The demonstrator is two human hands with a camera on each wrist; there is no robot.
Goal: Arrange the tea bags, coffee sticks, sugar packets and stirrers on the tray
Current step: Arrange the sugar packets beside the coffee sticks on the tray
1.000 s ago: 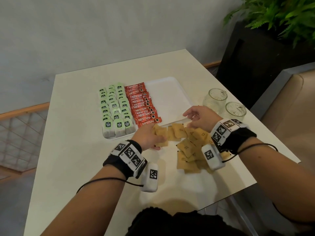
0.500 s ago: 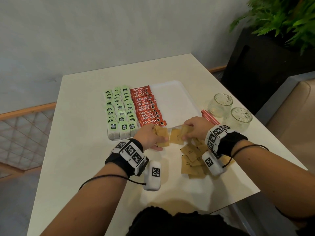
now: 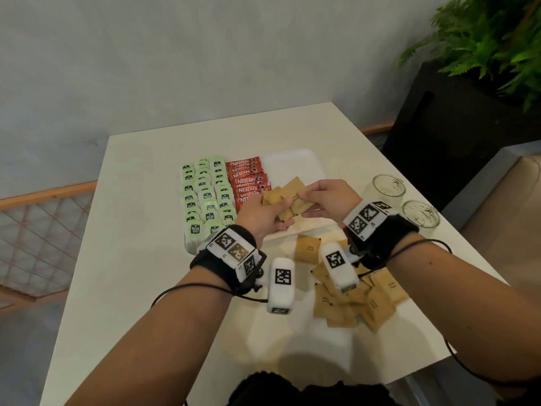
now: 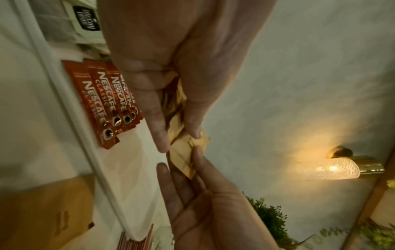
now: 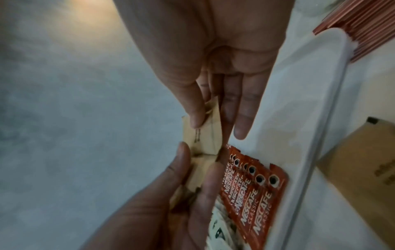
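Observation:
I hold a small stack of brown sugar packets (image 3: 288,197) between both hands above the white tray (image 3: 295,164). My left hand (image 3: 263,212) grips the stack's left end. My right hand (image 3: 322,197) pinches its right end with the thumb on top. Up close, the left hand (image 4: 181,140) clamps several packets (image 4: 183,157), and the right hand (image 5: 215,123) pinches a packet (image 5: 205,135). On the tray lie rows of green tea bags (image 3: 205,194) and red coffee sticks (image 3: 246,177). Loose sugar packets (image 3: 351,297) lie on the table near me. Copper stirrers (image 5: 363,25) lie beside the tray's right edge.
Two glass jars (image 3: 388,186) (image 3: 420,213) stand right of the tray. The tray's right half (image 3: 307,159) is bare. A dark planter with a fern (image 3: 468,112) and a beige seat (image 3: 512,215) flank the table's right side.
Both hands rose from the packet pile on the table and came together over the tray, now holding a stack of sugar packets between them.

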